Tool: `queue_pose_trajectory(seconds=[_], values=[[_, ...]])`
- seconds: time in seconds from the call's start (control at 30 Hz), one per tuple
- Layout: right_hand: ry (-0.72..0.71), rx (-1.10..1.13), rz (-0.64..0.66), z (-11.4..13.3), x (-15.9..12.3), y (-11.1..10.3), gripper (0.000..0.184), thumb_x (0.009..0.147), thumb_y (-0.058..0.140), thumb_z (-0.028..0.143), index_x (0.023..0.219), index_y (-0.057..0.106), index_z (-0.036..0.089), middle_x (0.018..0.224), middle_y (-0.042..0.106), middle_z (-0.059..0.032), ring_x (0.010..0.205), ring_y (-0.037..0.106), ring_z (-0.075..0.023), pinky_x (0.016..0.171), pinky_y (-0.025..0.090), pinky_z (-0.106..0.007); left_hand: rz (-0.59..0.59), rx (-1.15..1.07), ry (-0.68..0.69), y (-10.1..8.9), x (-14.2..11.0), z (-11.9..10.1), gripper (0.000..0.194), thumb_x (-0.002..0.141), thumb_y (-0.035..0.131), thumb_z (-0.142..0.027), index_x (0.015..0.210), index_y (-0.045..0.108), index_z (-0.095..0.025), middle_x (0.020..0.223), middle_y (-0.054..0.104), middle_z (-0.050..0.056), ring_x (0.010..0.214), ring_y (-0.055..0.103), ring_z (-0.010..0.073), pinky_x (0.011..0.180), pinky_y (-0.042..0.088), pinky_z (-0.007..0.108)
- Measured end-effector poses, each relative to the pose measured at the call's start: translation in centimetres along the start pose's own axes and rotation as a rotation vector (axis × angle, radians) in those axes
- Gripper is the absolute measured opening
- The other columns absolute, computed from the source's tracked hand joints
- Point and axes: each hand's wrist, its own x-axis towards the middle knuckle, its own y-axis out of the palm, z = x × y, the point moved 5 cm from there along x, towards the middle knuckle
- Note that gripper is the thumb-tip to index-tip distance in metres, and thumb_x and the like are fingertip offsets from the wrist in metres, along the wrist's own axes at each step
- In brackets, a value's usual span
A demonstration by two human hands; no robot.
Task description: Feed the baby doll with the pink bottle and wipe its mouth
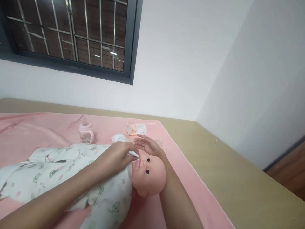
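Observation:
A baby doll [152,181] in a white printed suit [71,159] lies on its back, head toward the right. My left hand [122,152] pinches a folded white wipe [132,154] whose edge is at the doll's mouth. Beyond the doll's head is my right hand [146,144], its fingers stretched out and apart, with nothing in it. My right forearm runs along the crown of the head, close against it. The far side of the head is partly hidden by my left hand and the wipe.
A pink blanket [152,210] spreads beneath the doll over a wooden surface [214,165]. A baby bottle [86,133] with a pink collar and handle stands behind the body. A small soft packet [136,128] and a clear cap [159,142] lie near my right hand. A barred window [71,35] is behind.

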Motion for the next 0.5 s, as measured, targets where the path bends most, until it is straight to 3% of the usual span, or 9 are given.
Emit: queue_pose_trajectory(seconds=[0.2, 0.5], values=[[0.014, 0.048, -0.008, 0.2, -0.3, 0.3, 0.032, 0.073, 0.069, 0.038, 0.1, 0.062, 0.023, 0.114, 0.067, -0.0066, 0.116, 0.058, -0.022, 0.108, 0.039, -0.045, -0.017, 0.031, -0.039, 0.1, 0.0, 0.0, 0.021, 0.082, 0.05, -0.02, 0.084, 0.07, -0.022, 0.09, 0.07, -0.001, 0.087, 0.063, 0.0193, 0.075, 0.043, 0.029], [-0.073, 0.003, -0.002, 1.4, -2.1, 2.1, 0.042, 0.07, 0.071, 0.044, 0.106, 0.062, 0.025, 0.113, 0.066, -0.0065, 0.119, 0.055, -0.0238, 0.109, 0.036, -0.047, -0.072, 0.033, -0.03, -0.1, 0.1, -0.5, 0.016, 0.083, 0.051, -0.019, 0.081, 0.067, -0.02, 0.09, 0.07, 0.0, 0.088, 0.062, 0.02, 0.076, 0.043, 0.03]])
